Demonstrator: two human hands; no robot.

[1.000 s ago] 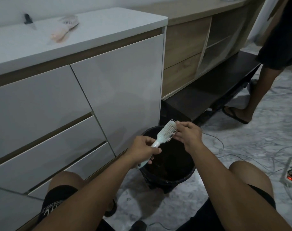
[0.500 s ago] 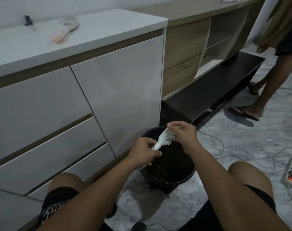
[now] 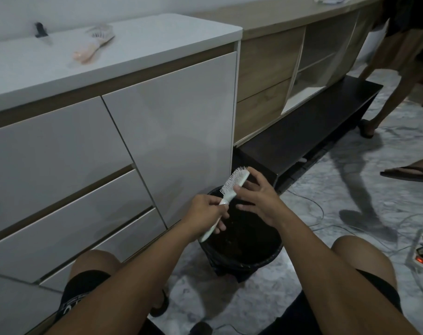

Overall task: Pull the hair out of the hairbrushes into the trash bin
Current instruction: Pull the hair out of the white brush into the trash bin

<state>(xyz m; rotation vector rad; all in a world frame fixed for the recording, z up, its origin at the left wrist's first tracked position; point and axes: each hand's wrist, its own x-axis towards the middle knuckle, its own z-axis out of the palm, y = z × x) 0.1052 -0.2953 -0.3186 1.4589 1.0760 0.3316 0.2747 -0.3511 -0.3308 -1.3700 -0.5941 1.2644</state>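
A white hairbrush (image 3: 232,187) is held tilted over the black trash bin (image 3: 244,259) on the floor, bristles facing up and left. My left hand (image 3: 207,212) grips its handle. My right hand (image 3: 257,198) hovers beside the brush head with fingers spread and relaxed, the thumb close to the brush back, holding nothing I can see. A second, pink-handled hairbrush (image 3: 94,45) lies on the white cabinet top (image 3: 157,42) at the upper left.
White drawers (image 3: 60,184) stand left of the bin, a low black bench (image 3: 309,134) behind it. A small dark object (image 3: 40,30) sits on the cabinet top. Another person's legs (image 3: 399,97) are at right. Cables and a power strip (image 3: 420,252) lie on the marble floor.
My right hand has let go of the brush bristles and opened, fingers now spread over the bin. The brush has turned, bristles now up-left. The other person has walked further right.
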